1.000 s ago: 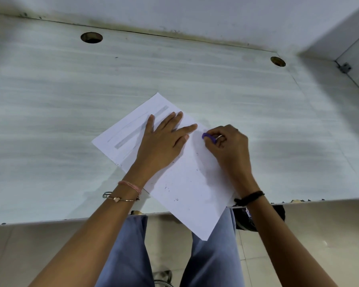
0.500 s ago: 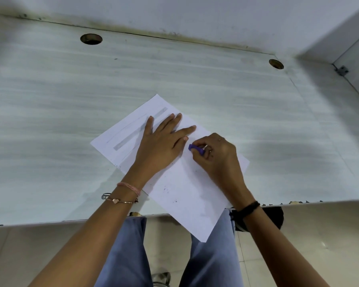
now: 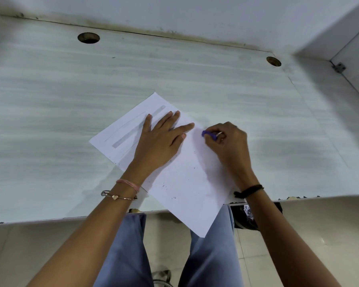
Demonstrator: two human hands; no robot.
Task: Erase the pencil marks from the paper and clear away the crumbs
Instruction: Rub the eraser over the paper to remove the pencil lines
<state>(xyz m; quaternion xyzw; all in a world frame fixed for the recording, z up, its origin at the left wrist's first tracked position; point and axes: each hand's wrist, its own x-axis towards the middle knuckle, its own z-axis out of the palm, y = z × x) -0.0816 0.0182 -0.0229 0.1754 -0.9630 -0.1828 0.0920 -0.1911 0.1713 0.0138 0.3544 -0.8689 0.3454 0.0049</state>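
A pale grey-white desk (image 3: 50, 100) with a streaky wood-grain finish fills most of the view, seen from above. Two round cable holes (image 3: 88, 37) (image 3: 273, 61) sit near its back edge, where a grimy seam meets a white wall (image 3: 174, 13). At the right a side panel carries a small metal bracket (image 3: 338, 67). Below the desk's front edge are pale floor tiles (image 3: 319, 235) and the person's blue-grey trousers (image 3: 124, 255).

A white sheet of paper (image 3: 184, 183) lies diagonally on the desk, its near corner hanging over the front edge. Grey pencil bars (image 3: 137, 127) mark its far left part, and dark crumbs (image 3: 168, 187) speckle its lower half.

The left hand (image 3: 162, 139) lies flat on the sheet, fingers straight and spread, partly over the bars. The right hand (image 3: 228, 141) is curled, pinching a small purple eraser (image 3: 209, 135) at the sheet's right edge, just beside the left index fingertip. The left wrist wears a pink thread (image 3: 129, 183) and a thin bangle (image 3: 118, 196); the right wears a black band (image 3: 250, 190).
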